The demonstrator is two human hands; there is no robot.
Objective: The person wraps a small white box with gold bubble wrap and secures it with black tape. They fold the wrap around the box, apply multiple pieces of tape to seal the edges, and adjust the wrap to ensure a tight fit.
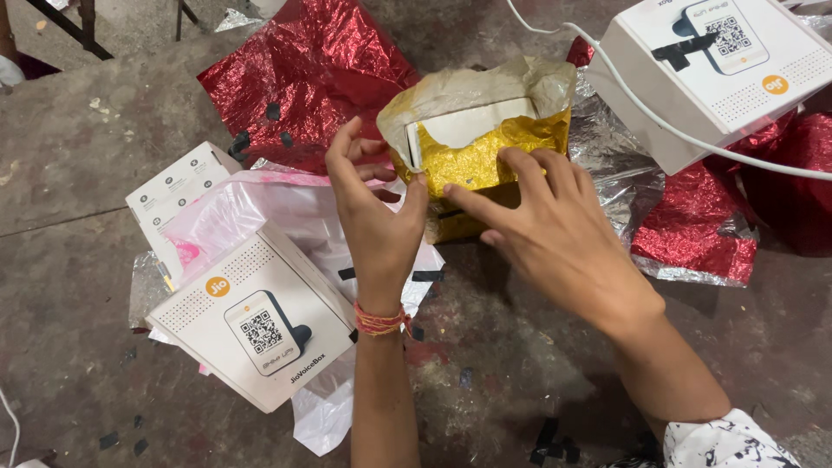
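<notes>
Half-wrapped box (475, 147) between two boxes (251, 321) (719, 65), foil sheet (312, 74) behind

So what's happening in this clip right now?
A person works on a grey floor with both bare hands. The left hand and right hand press on gold foil paper partly covering a white box, whose top edge shows uncovered. Another white box lies at the left on a plastic bag, a third at upper right under a white cable. Red foil sheets lie around.

Gold foil (479, 159) wraps a white box (472, 126); red foil (312, 74) beside; grey floor (78, 156)
</notes>
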